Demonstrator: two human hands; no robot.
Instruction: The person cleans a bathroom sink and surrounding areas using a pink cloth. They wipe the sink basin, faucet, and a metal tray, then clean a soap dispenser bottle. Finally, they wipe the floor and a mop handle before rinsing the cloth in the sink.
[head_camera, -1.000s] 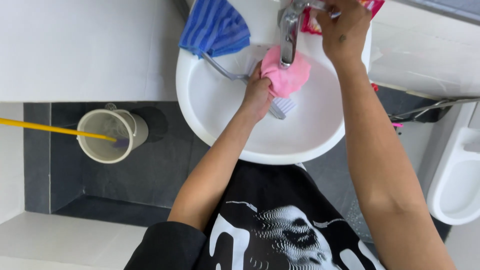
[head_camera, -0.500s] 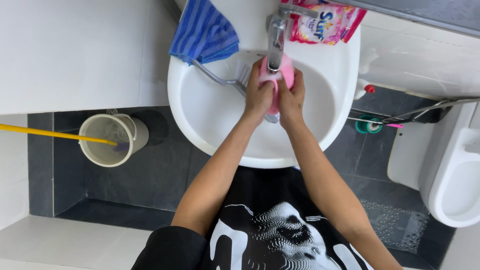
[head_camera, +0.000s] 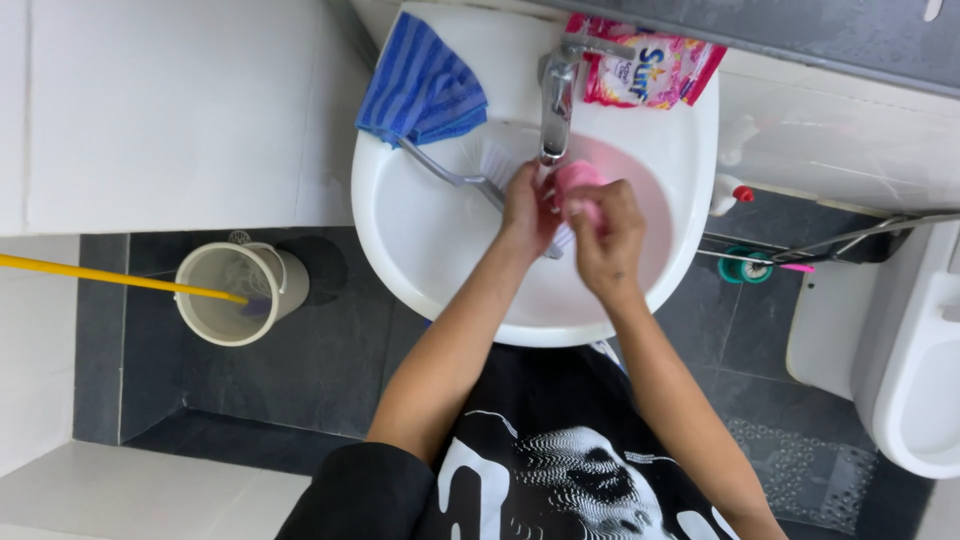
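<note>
- Between my two sets of fingers, right under the tap (head_camera: 555, 95), sits the pink cloth (head_camera: 578, 183): my right hand (head_camera: 607, 238) has its fingers closed around the bunched lower part, and my left hand (head_camera: 528, 205) pinches its near-left edge, fingers curled shut on it.
- Both hands touch the cloth, but the right one holds more of it; the wad is squashed into a lump that runs roughly from my fingers up toward the spout, soft, bright pink and wet-looking.
- Just behind my left fingers lies a brush (head_camera: 492, 160), white bristles up, its grey handle slanting away to the upper left.
- Around my fingers is the white basin (head_camera: 420, 240), with pinkish water on its right side.
- Beyond the fingers to the left, a blue striped cloth (head_camera: 420, 90) drapes the rim.
- Farthest, behind the tap, leans a pink packet (head_camera: 650, 70).
</note>
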